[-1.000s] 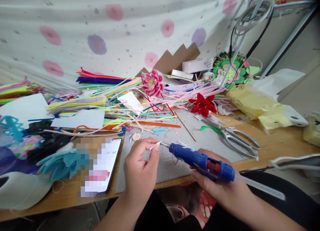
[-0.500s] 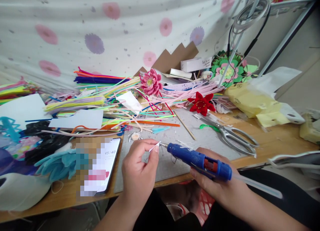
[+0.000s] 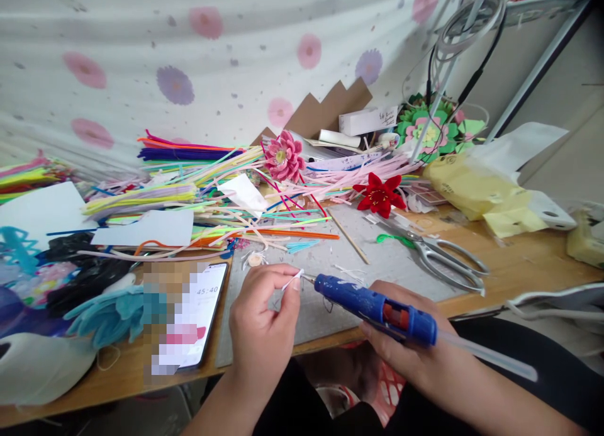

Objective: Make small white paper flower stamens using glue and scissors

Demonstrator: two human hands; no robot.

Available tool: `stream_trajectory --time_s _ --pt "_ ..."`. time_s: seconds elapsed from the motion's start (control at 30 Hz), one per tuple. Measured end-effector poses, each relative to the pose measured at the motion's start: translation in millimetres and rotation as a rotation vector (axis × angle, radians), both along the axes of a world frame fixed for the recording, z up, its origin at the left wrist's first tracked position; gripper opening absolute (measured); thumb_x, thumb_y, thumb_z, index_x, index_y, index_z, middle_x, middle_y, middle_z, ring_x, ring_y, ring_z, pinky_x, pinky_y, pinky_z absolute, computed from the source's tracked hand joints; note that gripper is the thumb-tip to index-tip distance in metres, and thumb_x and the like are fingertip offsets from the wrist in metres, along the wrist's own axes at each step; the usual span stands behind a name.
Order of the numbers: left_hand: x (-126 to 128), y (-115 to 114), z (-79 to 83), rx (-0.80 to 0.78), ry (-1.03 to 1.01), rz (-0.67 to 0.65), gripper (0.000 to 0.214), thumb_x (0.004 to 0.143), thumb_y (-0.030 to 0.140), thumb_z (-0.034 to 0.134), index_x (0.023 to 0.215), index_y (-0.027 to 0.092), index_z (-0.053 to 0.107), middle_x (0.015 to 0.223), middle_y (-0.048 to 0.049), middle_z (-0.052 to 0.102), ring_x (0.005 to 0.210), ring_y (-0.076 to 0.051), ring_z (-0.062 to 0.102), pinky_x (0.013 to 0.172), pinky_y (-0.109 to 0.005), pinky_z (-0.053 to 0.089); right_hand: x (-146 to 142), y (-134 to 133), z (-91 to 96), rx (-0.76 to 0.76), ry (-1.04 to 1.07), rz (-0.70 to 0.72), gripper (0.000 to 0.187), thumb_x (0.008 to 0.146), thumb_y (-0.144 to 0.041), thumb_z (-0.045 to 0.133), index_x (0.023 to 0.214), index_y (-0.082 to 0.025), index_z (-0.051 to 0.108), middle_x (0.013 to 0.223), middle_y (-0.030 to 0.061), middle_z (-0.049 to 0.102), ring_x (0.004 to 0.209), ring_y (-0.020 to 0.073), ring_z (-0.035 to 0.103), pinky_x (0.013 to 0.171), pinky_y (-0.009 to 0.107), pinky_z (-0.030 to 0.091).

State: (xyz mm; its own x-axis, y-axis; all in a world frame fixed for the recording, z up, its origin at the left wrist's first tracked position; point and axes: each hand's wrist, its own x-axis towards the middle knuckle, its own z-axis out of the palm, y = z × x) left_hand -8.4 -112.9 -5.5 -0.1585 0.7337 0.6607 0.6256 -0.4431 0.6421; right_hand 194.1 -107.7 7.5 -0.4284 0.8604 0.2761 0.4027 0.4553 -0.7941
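Between thumb and forefinger, my left hand [image 3: 264,316] pinches a small white piece [image 3: 293,277], thin and pointed; its exact kind is too small to make out. My right hand [image 3: 401,335] is wrapped round a blue hot glue gun [image 3: 372,305], with a clear glue stick [image 3: 495,355] jutting from its back end. The gun's metal nozzle points left and meets or nearly meets the tip of the white piece. Both hands are above the front edge of a grey cutting mat [image 3: 311,316].
Scissors [image 3: 443,253] lie on the mat's right side, near a red flower [image 3: 380,195]. Pipe cleaners [image 3: 189,190] and a pink flower [image 3: 284,156] fill the back. A phone [image 3: 207,310] and a blue flower [image 3: 113,310] lie left; a yellow bag [image 3: 472,184] lies right.
Both hands keep nearly the same pose, the nozzle staying at the white piece. The glue gun has tilted very slightly; the view has shifted a little.
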Motion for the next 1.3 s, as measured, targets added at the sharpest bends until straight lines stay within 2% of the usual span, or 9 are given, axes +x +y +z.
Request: stream_trajectory --time_s 0.5,0.77,0.83,0.9,1.0,1.07,1.1,1.2,1.3 --pt "0 0 2.1 0.012 0.02 -0.001 0.015 0.082 0.007 0.058 0.075 0.02 0.058 0.087 -0.002 0.065 0.083 -0.016 0.061 0.078 -0.032 0.046 2 0 1.9 0.039 -0.036 -0.011 0.015 0.083 -0.022 0.052 0.07 -0.021 0.047 0.063 -0.0028 0.051 0.056 0.011 0.05 0.052 0.023 0.041" --pt "-2 0 2.0 -0.046 -0.059 -0.023 0.012 0.084 0.011 0.057 0.076 0.021 0.058 0.091 -0.0021 0.063 0.089 -0.016 0.059 0.084 -0.032 0.044 6 -1 1.7 -0.054 -0.036 0.01 0.013 0.085 -0.026 0.053 0.073 -0.02 0.052 0.068 -0.0009 0.055 0.06 0.0128 0.053 0.055 0.025 0.044" --pt "-4 1 0.9 -0.068 -0.1 -0.008 0.012 0.085 0.015 0.057 0.075 0.021 0.059 0.095 -0.0026 0.059 0.094 -0.017 0.057 0.086 -0.032 0.043 9 1 -0.7 -0.082 0.01 -0.011 0.011 0.084 -0.03 0.055 0.078 -0.02 0.056 0.072 0.0002 0.058 0.064 0.0149 0.057 0.058 0.026 0.046" --pt "-6 3 -0.3 -0.07 -0.103 0.033 0.011 0.084 0.018 0.059 0.073 0.021 0.06 0.098 -0.003 0.055 0.097 -0.018 0.055 0.089 -0.033 0.041 17 10 -3.1 -0.068 0.082 -0.098 0.013 0.081 -0.033 0.061 0.086 -0.021 0.06 0.079 0.0017 0.062 0.072 0.0176 0.06 0.063 0.028 0.049" --pt "-10 5 -0.5 -0.017 -0.044 0.1 0.006 0.081 0.023 0.063 0.075 0.022 0.065 0.095 -0.0023 0.049 0.093 -0.019 0.052 0.085 -0.033 0.041 45 39 -3.8 -0.09 0.166 -0.363 0.024 0.073 -0.039 0.07 0.088 -0.021 0.063 0.074 0.0023 0.065 0.065 0.0178 0.06 0.057 0.028 0.049" --pt "-11 6 0.9 -0.001 -0.021 0.105 0.005 0.08 0.026 0.065 0.076 0.023 0.067 0.088 -0.0013 0.049 0.085 -0.018 0.052 0.078 -0.031 0.041 75 65 -1.9 -0.155 0.191 -0.532 0.026 0.073 -0.043 0.069 0.082 -0.019 0.063 0.057 0.0002 0.06 0.049 0.014 0.053 0.043 0.025 0.041" --pt "-11 6 1.7 -0.014 -0.028 0.094 0.007 0.08 0.027 0.065 0.075 0.023 0.067 0.084 -0.0008 0.049 0.08 -0.017 0.052 0.074 -0.03 0.041 94 78 -0.6 -0.15 0.204 -0.59 0.026 0.074 -0.044 0.068 0.077 -0.018 0.062 0.053 0.0 0.057 0.047 0.0127 0.05 0.042 0.024 0.038" --pt "-7 7 1.8 -0.124 -0.105 0.052 0.015 0.08 0.034 0.064 0.071 0.023 0.065 0.068 0.0017 0.05 0.062 -0.015 0.047 0.058 -0.028 0.037 151 109 -0.5 -0.27 0.215 -0.674 0.025 0.074 -0.039 0.07 0.071 -0.017 0.058 0.047 -0.001 0.054 0.042 0.0104 0.048 0.041 0.023 0.038" --pt "1 9 -1.5 -0.235 -0.215 0.088 0.02 0.077 0.042 0.065 0.073 0.022 0.066 0.055 0.0039 0.047 0.052 -0.013 0.041 0.049 -0.026 0.033 196 121 -11.4 -0.285 0.228 -0.791 0.023 0.074 -0.035 0.069 0.069 -0.019 0.053 0.046 -0.0027 0.051 0.039 0.0111 0.05 0.042 0.025 0.044"
